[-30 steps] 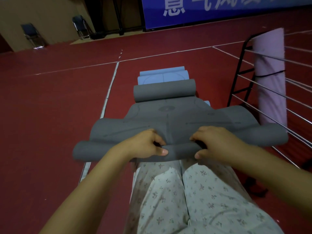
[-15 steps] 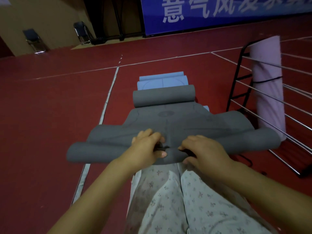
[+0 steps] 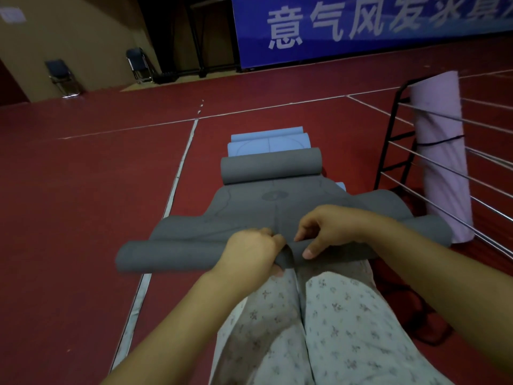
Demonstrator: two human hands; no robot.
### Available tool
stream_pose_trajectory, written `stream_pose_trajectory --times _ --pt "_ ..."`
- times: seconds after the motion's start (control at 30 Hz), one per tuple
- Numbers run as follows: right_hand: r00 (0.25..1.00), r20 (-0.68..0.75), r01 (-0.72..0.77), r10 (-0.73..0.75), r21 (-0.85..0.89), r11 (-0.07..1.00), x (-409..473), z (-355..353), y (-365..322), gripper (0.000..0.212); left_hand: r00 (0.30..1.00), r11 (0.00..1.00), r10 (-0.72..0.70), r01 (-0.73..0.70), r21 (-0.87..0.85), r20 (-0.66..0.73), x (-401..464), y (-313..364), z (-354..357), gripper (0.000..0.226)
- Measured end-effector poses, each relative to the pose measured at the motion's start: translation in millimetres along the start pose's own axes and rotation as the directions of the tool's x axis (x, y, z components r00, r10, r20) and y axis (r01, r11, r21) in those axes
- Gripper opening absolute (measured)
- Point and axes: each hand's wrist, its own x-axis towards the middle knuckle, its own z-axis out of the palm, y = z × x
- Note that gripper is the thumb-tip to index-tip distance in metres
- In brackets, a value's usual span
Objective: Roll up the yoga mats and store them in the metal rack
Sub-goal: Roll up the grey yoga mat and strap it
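A grey yoga mat (image 3: 277,215) lies in front of me, lifted off the red floor at its near end, where it is curled into a roll; its far end is also curled into a roll. My left hand (image 3: 251,252) grips the middle of the near roll. My right hand (image 3: 329,230) sits just right of it, fingers curled over the roll and thumb pressed to its front. A light blue mat (image 3: 268,141) lies flat under and beyond the grey one. A rolled pink mat (image 3: 441,151) stands upright in the metal rack (image 3: 394,140) at the right.
My legs in patterned trousers fill the bottom centre. White court lines cross the red floor, one running along the left of the mats. Two folding chairs (image 3: 59,76) stand by the far wall at the left. A blue banner hangs at the back.
The two hands have drawn together at the middle of the near roll. The roll has risen and its middle now bunches between them.
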Motion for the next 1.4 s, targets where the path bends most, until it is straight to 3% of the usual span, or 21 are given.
stream_pose_trajectory --times 0.2,0.33,0.4,0.5,0.6,0.8,0.93,1.07,1.17,1.23,1.3,1.4 --pt "0.997 0.07 -0.046 0.033 0.201 0.978 10.8 -7.6 13.7 0.029 0.988 0.987 0.078 -0.058 -0.15 0.134 21.6 -20.9 -14.5 0.03" --pt "0.999 0.031 -0.017 0.008 0.286 0.958 6.7 -4.2 19.3 0.031 0.958 0.962 0.066 0.014 -0.273 0.28 34.2 -31.7 -21.1 0.038" --pt "0.994 -0.113 0.033 -0.009 0.217 0.976 1.2 1.1 18.7 0.032 0.942 0.952 0.067 0.038 -0.303 0.33 40.3 -35.9 -22.5 0.041" --pt "0.925 -0.373 0.035 -0.071 -0.103 0.994 -13.0 14.8 6.4 0.031 0.912 0.931 0.064 0.092 -0.354 0.405 49.5 -41.9 -24.5 0.042" --pt "0.911 -0.398 -0.04 -0.107 -0.343 0.938 -23.5 34.3 -7.1 0.042 0.871 0.908 0.071 0.145 -0.393 0.486 58.3 -45.9 -28.9 0.041" --pt "0.88 -0.467 -0.077 -0.089 -0.324 0.943 -18.1 43.4 -5.1 0.044 0.822 0.918 0.081 0.158 -0.363 0.563 68.4 -46.3 -32.0 0.045" --pt "0.911 -0.4 -0.048 -0.099 -0.34 0.939 -10.0 30.2 -1.9 0.048 0.888 0.943 0.082 0.077 -0.323 0.452 61.0 -46.1 -28.5 0.041" --pt "0.944 -0.315 0.001 -0.1 -0.301 0.954 0.0 9.6 1.3 0.045 0.994 0.965 -0.024 0.051 -0.259 0.107 38.7 -40.7 -14.7 0.036" --pt "0.976 -0.21 0.017 -0.064 -0.221 0.975 9.2 -6.8 2.1 0.043 0.987 0.978 -0.09 0.064 -0.197 -0.13 22.4 -34.8 1.0 0.032" --pt "0.99 -0.135 -0.002 -0.028 -0.212 0.977 17.0 -16.2 1.8 0.043 0.982 0.975 -0.098 0.062 -0.213 -0.163 19.4 -33.8 8.2 0.04" --pt "0.996 -0.085 -0.026 0.009 -0.195 0.981 25.0 -23.5 2.3 0.042 0.989 0.976 -0.1 0.075 -0.206 -0.112 22.0 -35.7 11.8 0.052" --pt "0.999 -0.028 -0.044 0.041 -0.133 0.99 30.4 -30.8 2.8 0.035 0.993 0.971 -0.101 0.084 -0.223 -0.066 29.7 -40.0 8.0 0.052"
